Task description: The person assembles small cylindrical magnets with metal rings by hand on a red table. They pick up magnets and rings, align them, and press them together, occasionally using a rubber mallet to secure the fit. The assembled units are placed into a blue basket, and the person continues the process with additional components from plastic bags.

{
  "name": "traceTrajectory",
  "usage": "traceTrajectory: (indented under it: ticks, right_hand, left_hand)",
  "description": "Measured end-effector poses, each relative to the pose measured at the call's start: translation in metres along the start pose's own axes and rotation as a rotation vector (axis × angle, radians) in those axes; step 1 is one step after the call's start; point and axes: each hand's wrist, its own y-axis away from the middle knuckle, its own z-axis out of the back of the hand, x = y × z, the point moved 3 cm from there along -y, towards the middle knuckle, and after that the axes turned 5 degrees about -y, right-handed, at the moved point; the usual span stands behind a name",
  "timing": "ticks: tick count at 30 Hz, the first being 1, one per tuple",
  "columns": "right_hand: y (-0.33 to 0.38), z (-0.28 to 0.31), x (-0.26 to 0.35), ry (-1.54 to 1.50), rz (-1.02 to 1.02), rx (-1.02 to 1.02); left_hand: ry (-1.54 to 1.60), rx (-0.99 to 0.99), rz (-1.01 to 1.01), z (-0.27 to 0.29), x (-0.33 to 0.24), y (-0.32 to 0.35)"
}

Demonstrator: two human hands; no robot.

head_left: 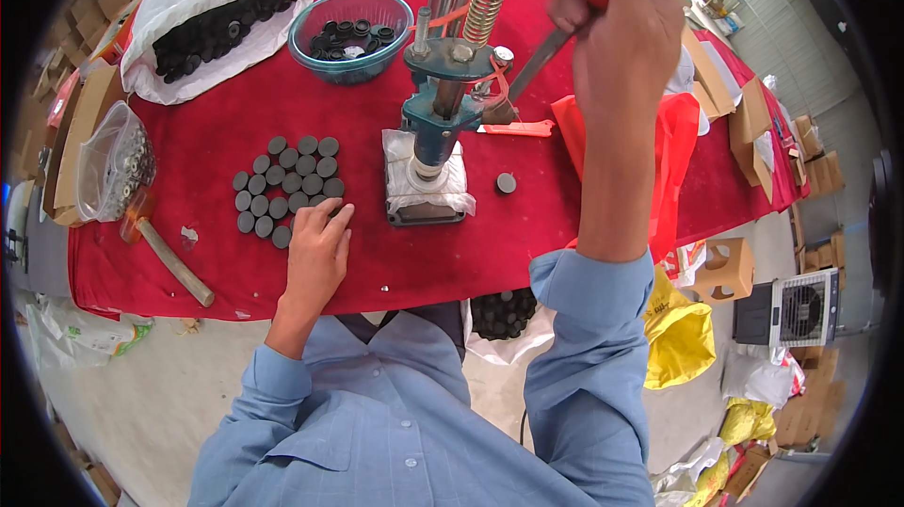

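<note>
My right hand [612, 13], raised at the upper right, is closed around the red-knobbed lever [541, 64] of a hand press. The green-bodied press [444, 121], with a coil spring and steel columns, stands upright at the far middle. Its ram comes down onto a white-wrapped pad [400, 154] on a dark base. My left hand [318, 248] rests low over the red cloth, fingers loosely spread, fingertips beside a cluster of round dark-grey caps [273, 176]. I see nothing held in it. One more grey cap [506, 183] lies alone to the right of the press.
A teal basket [311, 13] and a white sack [141, 60] hold black caps. At left are a clear bag of small parts [102, 173] and a mallet [174, 262]. An orange-red cutter [518, 129] and a red bag [670, 168] lie right. Below the table edge sits another bag of black parts [504, 314].
</note>
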Motion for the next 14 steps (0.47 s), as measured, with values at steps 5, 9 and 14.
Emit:
traceTrajectory:
  ticks: [5, 9, 14]
  right_hand:
    - [0.067, 0.005, 0.022, -0.043, 0.147, 0.072]
    - [0.145, 0.011, 0.022, -0.058, 0.256, 0.079]
    - [0.228, 0.027, -0.002, 0.054, 0.255, 0.118]
  left_hand:
    - [0.052, 0.023, 0.051, 0.005, 0.012, 0.018]
    - [0.053, -0.012, 0.072, 0.000, 0.009, 0.018]
    - [0.051, 0.033, 0.099, -0.008, 0.017, 0.028]
